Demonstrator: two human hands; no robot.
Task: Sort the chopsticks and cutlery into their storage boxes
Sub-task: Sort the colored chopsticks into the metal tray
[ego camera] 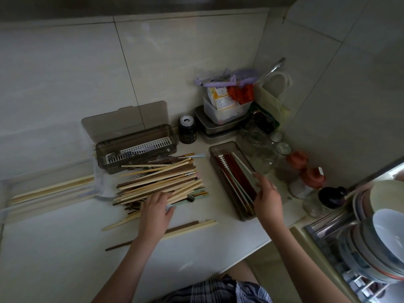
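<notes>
A pale countertop [65,248] runs into a tiled corner. On it lies a heap of mixed chopsticks [161,182], with a few strays [188,228] nearer the front edge. Behind the heap sits a smoky box [135,147] with its lid up; to the right stands a narrower box [231,180] holding dark chopsticks. At the left edge, pale chopsticks lie on what may be a clear tray [43,189]. Jars [260,149], a dark bottle [187,130] and stacked containers [220,123] crowd the corner.

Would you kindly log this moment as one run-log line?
left hand: on chopstick pile | right hand: over narrow box holding red chopsticks | lidded box: open
</notes>
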